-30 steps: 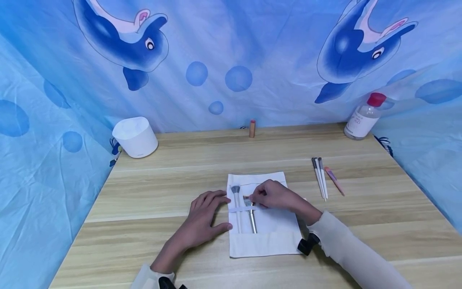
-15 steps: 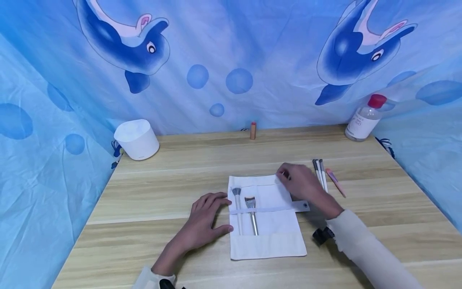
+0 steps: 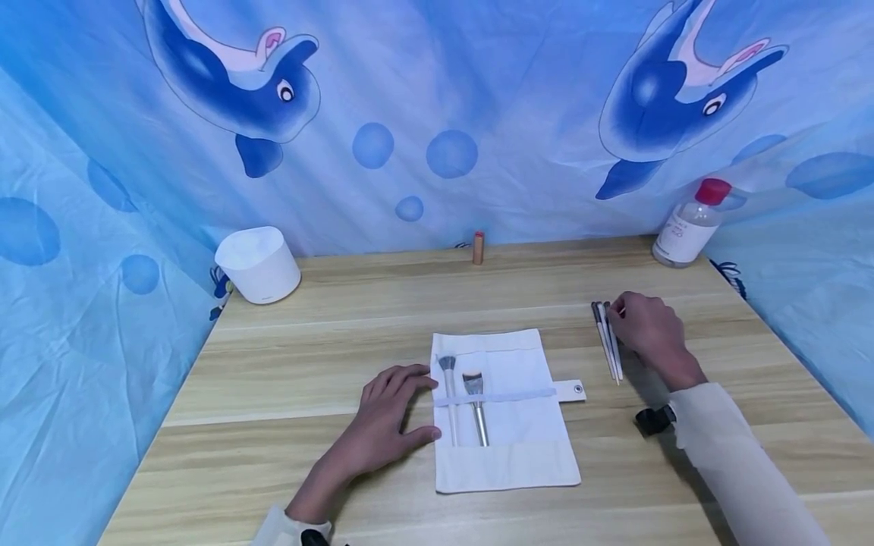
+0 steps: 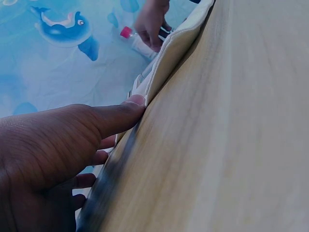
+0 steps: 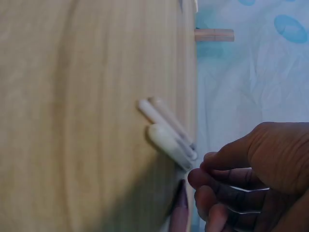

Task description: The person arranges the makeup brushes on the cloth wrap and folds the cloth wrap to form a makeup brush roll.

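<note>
Where three slim brushes (image 3: 611,345) lie on the bench (image 3: 341,326), the right hand (image 3: 649,326) holds its fingers nearly together by their dark heads; whether they pinch one, I cannot tell. Leftward, a white pouch (image 3: 526,440) carries two more brushes (image 3: 474,384). The left hand (image 3: 385,417), fingers apart, touches the pouch's left edge.

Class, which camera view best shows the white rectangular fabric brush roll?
The head view: the white rectangular fabric brush roll lies open there, seen from above and nearly whole. The left wrist view shows it only edge-on, beside the bare left hand; the right wrist view shows none of it.
</note>
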`<state>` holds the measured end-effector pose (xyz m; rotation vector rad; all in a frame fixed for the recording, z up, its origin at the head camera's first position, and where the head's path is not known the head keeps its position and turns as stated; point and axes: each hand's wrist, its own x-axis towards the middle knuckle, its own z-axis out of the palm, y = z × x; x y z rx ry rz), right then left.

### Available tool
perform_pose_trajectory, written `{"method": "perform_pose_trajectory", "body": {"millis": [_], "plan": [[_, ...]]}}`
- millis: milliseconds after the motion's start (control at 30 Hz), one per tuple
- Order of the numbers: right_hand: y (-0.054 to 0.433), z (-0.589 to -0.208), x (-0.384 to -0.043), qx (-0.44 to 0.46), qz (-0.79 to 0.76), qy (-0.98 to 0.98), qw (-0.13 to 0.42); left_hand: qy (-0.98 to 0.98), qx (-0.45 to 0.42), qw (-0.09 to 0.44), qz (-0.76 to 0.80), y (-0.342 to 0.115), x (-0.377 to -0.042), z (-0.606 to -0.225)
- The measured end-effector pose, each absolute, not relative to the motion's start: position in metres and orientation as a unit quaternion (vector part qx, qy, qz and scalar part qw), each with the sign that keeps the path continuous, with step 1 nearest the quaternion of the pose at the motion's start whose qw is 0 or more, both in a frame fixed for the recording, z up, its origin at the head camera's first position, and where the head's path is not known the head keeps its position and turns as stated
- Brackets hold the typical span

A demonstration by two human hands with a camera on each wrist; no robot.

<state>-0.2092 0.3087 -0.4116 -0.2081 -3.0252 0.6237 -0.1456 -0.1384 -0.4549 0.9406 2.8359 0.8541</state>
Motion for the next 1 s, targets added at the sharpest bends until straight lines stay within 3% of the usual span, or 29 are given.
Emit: {"method": "perform_pose_trajectory", "body": {"millis": [667,900,1000], "plan": [[0.308,-0.421,-0.214,-0.102,0.214,-0.971,-0.015,0.914,0.301,0.020,0.272,-0.137,-0.147,-0.455],[0.305,-0.413,-0.214,-0.114,0.232,-0.966,-0.007,0.912,0.305,0.016,0.274,-0.138,-0.147,-0.456],[0.302,-0.405,-0.215,-0.110,0.247,-0.963,0.020,0.912,0.306,0.015,0.273,-0.138,-0.147,-0.457]]}}
